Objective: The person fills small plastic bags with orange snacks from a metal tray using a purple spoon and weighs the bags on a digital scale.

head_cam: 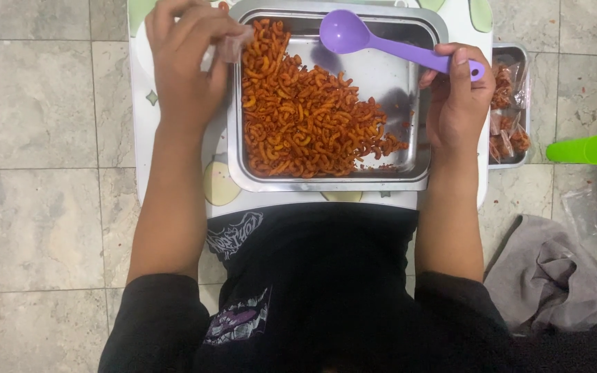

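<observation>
The left hand (188, 65) reaches forward from a straight forearm, back of the hand up, its fingers (205, 27) curled down and pinched on a small clear plastic bag (231, 45) at the near-left corner of the tray. The bag hangs just under the fingertips, touching the tray rim and the nearest macaroni.

Right of those fingers lies the steel tray (395, 176), rectangular, resting on a small white table (143, 117) with green shapes. Spiced orange-red elbow macaroni (298, 121) fills its left part and thins toward the right, where bare metal shows.

The purple plastic spoon (381, 43) hovers over the tray's far edge. Its long axis runs nearly level, tilted slightly down to the right: the bowl points left, hollow side up and empty, and the handle end sits under the thumb of the right hand (459, 97). That hand is raised from a bent wrist, fingers clenched round the handle end, thumb on top.

Beyond the right fingers a second, narrower steel tray (516, 164) holds filled small bags of the same snack (509, 135). Further right a green plastic cup (578, 150) lies on its side on the tiled floor (36, 207), with a grey cloth (554, 276) nearer the person.
</observation>
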